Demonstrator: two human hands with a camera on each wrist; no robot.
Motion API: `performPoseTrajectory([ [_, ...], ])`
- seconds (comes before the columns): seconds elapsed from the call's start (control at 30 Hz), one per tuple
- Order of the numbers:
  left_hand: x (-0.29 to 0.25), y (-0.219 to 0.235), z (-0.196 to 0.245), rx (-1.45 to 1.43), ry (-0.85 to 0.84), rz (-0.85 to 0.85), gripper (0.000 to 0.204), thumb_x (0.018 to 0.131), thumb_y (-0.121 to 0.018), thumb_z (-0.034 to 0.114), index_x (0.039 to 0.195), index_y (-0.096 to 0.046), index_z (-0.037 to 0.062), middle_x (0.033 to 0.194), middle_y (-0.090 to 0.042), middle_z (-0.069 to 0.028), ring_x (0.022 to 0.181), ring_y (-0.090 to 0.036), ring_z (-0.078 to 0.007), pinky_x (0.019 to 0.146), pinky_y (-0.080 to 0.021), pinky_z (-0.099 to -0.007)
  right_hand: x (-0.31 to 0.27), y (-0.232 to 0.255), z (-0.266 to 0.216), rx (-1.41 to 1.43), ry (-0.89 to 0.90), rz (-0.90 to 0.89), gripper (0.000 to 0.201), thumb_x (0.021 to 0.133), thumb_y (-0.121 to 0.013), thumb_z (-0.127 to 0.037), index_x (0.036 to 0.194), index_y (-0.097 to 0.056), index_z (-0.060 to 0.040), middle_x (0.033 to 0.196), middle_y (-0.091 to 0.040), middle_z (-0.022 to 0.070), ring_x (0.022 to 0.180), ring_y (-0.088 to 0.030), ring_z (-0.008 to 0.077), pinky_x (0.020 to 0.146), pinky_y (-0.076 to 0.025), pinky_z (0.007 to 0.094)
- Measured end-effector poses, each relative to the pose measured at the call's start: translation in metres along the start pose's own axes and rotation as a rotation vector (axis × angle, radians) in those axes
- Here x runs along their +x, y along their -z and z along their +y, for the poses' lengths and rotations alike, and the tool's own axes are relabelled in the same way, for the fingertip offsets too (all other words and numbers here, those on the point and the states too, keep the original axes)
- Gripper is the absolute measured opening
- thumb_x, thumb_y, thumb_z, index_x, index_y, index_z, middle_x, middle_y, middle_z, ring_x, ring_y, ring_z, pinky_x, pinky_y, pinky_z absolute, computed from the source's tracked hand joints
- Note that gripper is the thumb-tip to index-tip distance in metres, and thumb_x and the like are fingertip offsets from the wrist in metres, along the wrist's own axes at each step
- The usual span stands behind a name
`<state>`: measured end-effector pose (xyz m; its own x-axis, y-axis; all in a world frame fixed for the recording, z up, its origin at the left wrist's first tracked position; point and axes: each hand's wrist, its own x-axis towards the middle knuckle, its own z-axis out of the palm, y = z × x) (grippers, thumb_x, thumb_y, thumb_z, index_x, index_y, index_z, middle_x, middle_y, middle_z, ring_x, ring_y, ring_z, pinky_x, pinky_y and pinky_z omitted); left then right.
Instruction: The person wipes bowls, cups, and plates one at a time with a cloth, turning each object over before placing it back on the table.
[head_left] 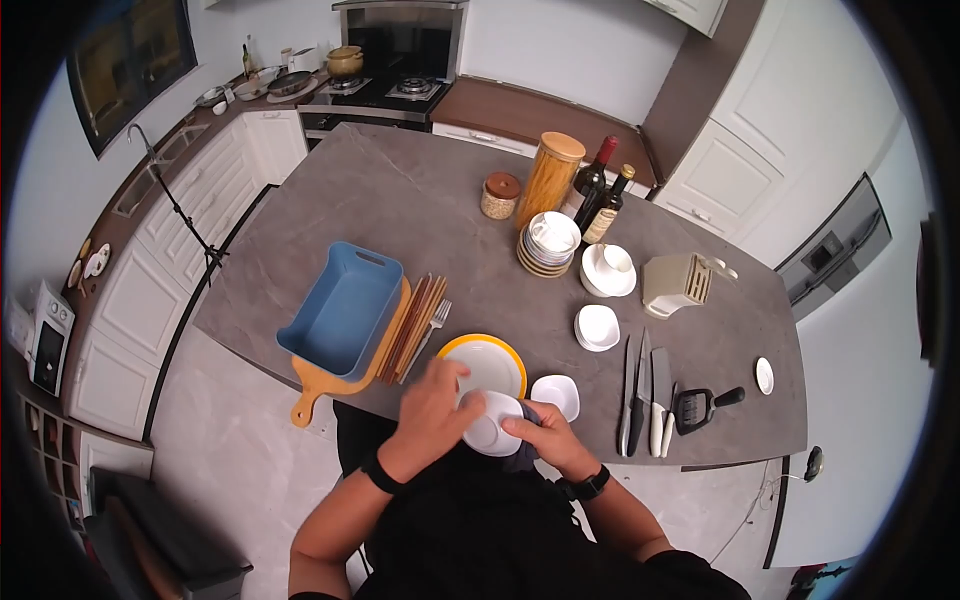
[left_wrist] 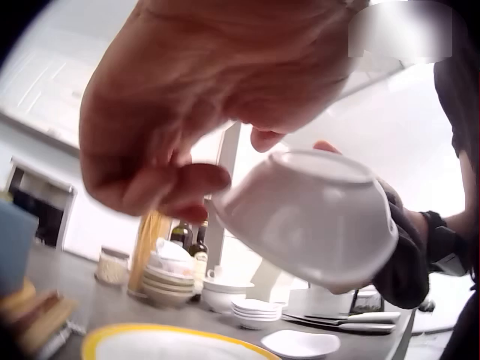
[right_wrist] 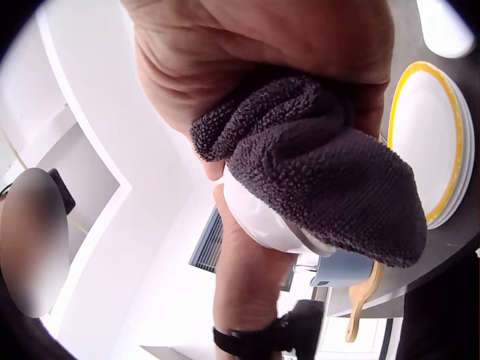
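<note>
A white bowl (head_left: 491, 424), base turned up, is in the right hand (head_left: 552, 440), whose thumb lies on it. The right hand also grips a dark towel (right_wrist: 322, 165), bunched against the bowl (right_wrist: 262, 217). At the bowl's other side is the left hand (head_left: 428, 412), its fingers loosely bent; in the left wrist view its fingertips are by the rim of the bowl (left_wrist: 307, 217), and contact is hard to tell. Beneath the hands stand stacked yellow-rimmed plates (head_left: 490, 357), with a white square dish (head_left: 556, 398) beside them.
Left of the plates are chopsticks (head_left: 408, 335), a fork (head_left: 437, 318) and a blue tray (head_left: 345, 310) on a wooden board (head_left: 303, 408). To the right lie knives (head_left: 658, 400) and a black spatula (head_left: 692, 409). Stacked bowls (head_left: 549, 243) and bottles (head_left: 607, 207) stand farther back.
</note>
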<state>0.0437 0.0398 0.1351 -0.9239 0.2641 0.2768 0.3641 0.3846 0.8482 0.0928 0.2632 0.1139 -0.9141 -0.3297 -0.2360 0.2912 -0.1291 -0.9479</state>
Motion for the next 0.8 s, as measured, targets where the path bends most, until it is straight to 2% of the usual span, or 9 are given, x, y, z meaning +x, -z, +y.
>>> performPoseTrajectory([
  [0.03,0.009,0.015,0.017,0.081,-0.099,0.090,0.030,0.091,-0.072,0.017,0.115,-0.058,0.0057,0.090,-0.059,-0.0082,0.071,-0.054,-0.0164,0.066,-0.046,-0.0331,0.000,0.001,0.001,-0.034,0.011,0.007,0.036,0.101,-0.071,-0.026,0.127,-0.070,0.0003,0.109,-0.073,0.0016,0.098,-0.066,0.0090,0.088,-0.053,0.0272],
  [0.1,0.019,0.074,0.084,-0.185,-0.175,0.009,0.045,0.082,-0.076,0.011,0.123,-0.059,0.0064,0.095,-0.060,-0.0016,0.071,-0.050,-0.0115,0.064,-0.042,-0.0287,-0.001,0.003,0.006,-0.100,0.026,0.022,0.036,0.101,-0.072,-0.025,0.126,-0.071,0.0001,0.108,-0.073,0.0010,0.098,-0.066,0.0084,0.087,-0.053,0.0269],
  [0.13,0.023,0.097,0.106,-0.221,-0.414,0.080,0.057,0.077,-0.077,0.009,0.130,-0.059,0.0040,0.098,-0.061,0.0012,0.067,-0.045,-0.0075,0.062,-0.039,-0.0247,-0.004,0.001,0.005,-0.099,0.028,0.032,0.035,0.101,-0.072,-0.026,0.126,-0.071,0.0002,0.107,-0.073,0.0008,0.097,-0.066,0.0084,0.087,-0.053,0.0268],
  [0.2,0.027,0.130,0.139,-0.360,-0.674,0.137,0.056,0.077,-0.077,0.009,0.129,-0.059,0.0040,0.098,-0.061,0.0009,0.067,-0.046,-0.0079,0.062,-0.039,-0.0249,-0.005,-0.005,-0.002,-0.103,0.043,0.041,0.035,0.101,-0.072,-0.026,0.124,-0.071,0.0003,0.105,-0.073,0.0003,0.096,-0.066,0.0084,0.085,-0.053,0.0266],
  [0.23,0.030,0.139,0.150,-0.417,-0.751,0.156,0.055,0.077,-0.077,0.010,0.129,-0.059,0.0040,0.098,-0.061,0.0007,0.068,-0.046,-0.0081,0.062,-0.039,-0.0250,-0.007,-0.008,-0.004,-0.090,0.044,0.039,0.035,0.101,-0.072,-0.026,0.124,-0.072,0.0003,0.104,-0.073,0.0001,0.095,-0.066,0.0085,0.084,-0.053,0.0265],
  [0.43,0.043,0.142,0.167,-0.604,-0.836,0.177,0.053,0.078,-0.076,0.012,0.127,-0.060,0.0041,0.098,-0.061,-0.0003,0.069,-0.048,-0.0091,0.062,-0.040,-0.0254,-0.022,-0.015,-0.003,-0.070,0.041,0.075,0.035,0.100,-0.073,-0.027,0.122,-0.073,0.0006,0.103,-0.074,0.0009,0.094,-0.067,0.0091,0.084,-0.053,0.0267],
  [0.5,0.042,0.143,0.168,-0.616,-0.850,0.179,0.052,0.078,-0.076,0.013,0.127,-0.060,0.0041,0.098,-0.061,-0.0007,0.069,-0.049,-0.0094,0.062,-0.041,-0.0256,-0.021,-0.009,0.000,-0.081,0.017,0.036,0.039,0.100,-0.074,-0.027,0.126,-0.071,0.0011,0.108,-0.074,0.0026,0.098,-0.067,0.0098,0.087,-0.054,0.0277],
  [0.8,0.048,0.151,0.161,-0.623,-0.880,0.231,0.048,0.080,-0.076,0.016,0.124,-0.061,0.0041,0.097,-0.061,-0.0022,0.071,-0.053,-0.0110,0.062,-0.042,-0.0263,-0.025,-0.007,0.007,-0.055,-0.017,0.065,0.037,0.100,-0.074,-0.026,0.126,-0.071,0.0005,0.107,-0.074,0.0031,0.098,-0.067,0.0106,0.088,-0.054,0.0284],
])
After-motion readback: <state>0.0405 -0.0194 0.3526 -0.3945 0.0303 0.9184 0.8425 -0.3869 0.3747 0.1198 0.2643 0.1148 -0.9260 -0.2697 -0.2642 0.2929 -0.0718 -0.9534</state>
